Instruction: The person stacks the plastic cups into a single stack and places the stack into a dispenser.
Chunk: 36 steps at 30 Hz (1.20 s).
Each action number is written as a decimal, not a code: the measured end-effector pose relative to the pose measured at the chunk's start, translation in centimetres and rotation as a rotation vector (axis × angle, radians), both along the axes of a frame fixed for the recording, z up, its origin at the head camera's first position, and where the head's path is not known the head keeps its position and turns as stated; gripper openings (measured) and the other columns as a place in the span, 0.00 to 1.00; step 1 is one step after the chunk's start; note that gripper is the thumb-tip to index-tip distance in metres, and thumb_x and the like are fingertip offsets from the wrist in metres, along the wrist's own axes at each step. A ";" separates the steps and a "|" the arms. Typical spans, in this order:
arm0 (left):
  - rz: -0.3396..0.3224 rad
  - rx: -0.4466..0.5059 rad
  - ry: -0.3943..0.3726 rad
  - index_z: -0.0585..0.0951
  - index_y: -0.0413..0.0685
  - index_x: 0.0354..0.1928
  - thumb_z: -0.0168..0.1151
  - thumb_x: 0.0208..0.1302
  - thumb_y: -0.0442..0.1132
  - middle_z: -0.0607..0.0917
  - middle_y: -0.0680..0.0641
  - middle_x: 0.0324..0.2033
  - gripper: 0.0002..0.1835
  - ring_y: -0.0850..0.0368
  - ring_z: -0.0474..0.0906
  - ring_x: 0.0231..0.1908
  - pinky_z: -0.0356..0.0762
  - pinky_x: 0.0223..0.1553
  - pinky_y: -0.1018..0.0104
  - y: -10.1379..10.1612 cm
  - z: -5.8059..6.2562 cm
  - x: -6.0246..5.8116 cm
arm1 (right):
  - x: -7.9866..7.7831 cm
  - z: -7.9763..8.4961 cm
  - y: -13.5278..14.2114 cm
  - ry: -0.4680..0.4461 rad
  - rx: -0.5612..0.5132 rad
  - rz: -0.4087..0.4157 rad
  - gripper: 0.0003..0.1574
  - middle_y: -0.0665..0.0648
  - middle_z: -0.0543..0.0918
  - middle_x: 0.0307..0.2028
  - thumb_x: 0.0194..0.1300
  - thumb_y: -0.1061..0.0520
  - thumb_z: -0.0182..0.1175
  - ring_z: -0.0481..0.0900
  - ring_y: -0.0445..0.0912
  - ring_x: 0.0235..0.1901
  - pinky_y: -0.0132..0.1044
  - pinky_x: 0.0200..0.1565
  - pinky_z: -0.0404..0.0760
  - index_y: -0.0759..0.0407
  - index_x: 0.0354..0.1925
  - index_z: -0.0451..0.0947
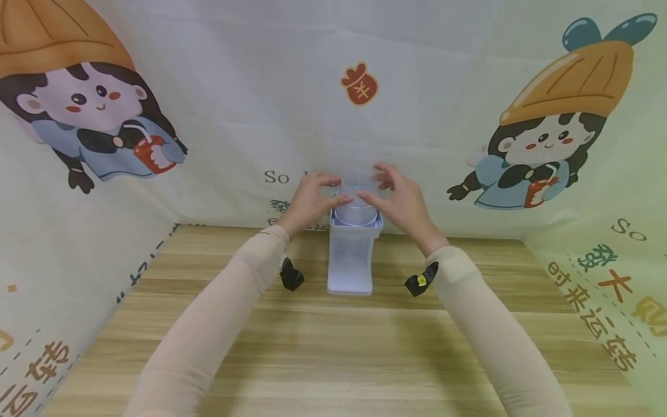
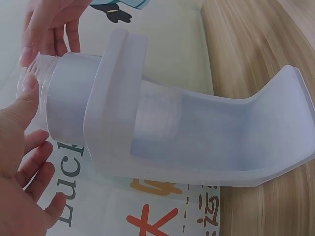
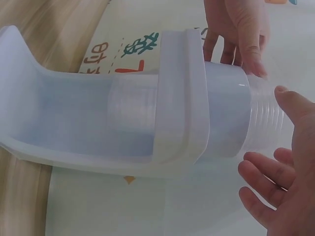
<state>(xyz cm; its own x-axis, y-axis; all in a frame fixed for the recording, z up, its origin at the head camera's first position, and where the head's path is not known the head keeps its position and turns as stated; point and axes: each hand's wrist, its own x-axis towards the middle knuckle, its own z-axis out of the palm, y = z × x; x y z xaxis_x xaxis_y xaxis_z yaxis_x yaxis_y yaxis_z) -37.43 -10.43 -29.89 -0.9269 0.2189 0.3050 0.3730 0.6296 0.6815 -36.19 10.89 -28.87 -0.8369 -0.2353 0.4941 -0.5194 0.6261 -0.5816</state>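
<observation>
A white cup dispenser [image 1: 350,260] stands upright at the back of the wooden table, its flat foot toward me. A stack of clear plastic cups [image 3: 266,110] sits in its round holder [image 3: 226,108] and shows through below the collar. My left hand [image 1: 311,200] curves round the stack's left side, thumb tip at the ridged rims in the left wrist view. On the other side my right hand [image 1: 401,202] holds the stack, thumb against the rims in the right wrist view. Both hands' lower fingers are loosely bent beside the cups.
A wood-grain table [image 1: 333,353] spreads in front of the dispenser. Printed cloth [image 1: 250,87] with cartoon figures and lettering hangs behind it and along both sides. Black wrist cameras [image 1: 290,275] are strapped under both sleeved wrists, one on each side of the dispenser.
</observation>
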 end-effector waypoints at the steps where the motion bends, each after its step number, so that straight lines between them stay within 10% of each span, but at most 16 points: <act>1: 0.000 0.007 0.002 0.77 0.47 0.63 0.69 0.60 0.56 0.74 0.43 0.66 0.33 0.45 0.65 0.69 0.61 0.73 0.46 0.0 0.0 0.0 | 0.0 0.0 0.1 0.002 -0.005 0.004 0.45 0.62 0.83 0.57 0.60 0.43 0.70 0.82 0.54 0.53 0.51 0.54 0.82 0.56 0.69 0.66; 36: -0.012 -0.001 -0.002 0.78 0.48 0.63 0.69 0.60 0.56 0.74 0.45 0.65 0.32 0.45 0.63 0.70 0.60 0.74 0.44 -0.4 -0.7 -0.1 | -0.3 -1.2 0.3 -0.031 0.011 0.037 0.42 0.62 0.82 0.58 0.63 0.43 0.67 0.81 0.55 0.53 0.54 0.55 0.81 0.55 0.69 0.66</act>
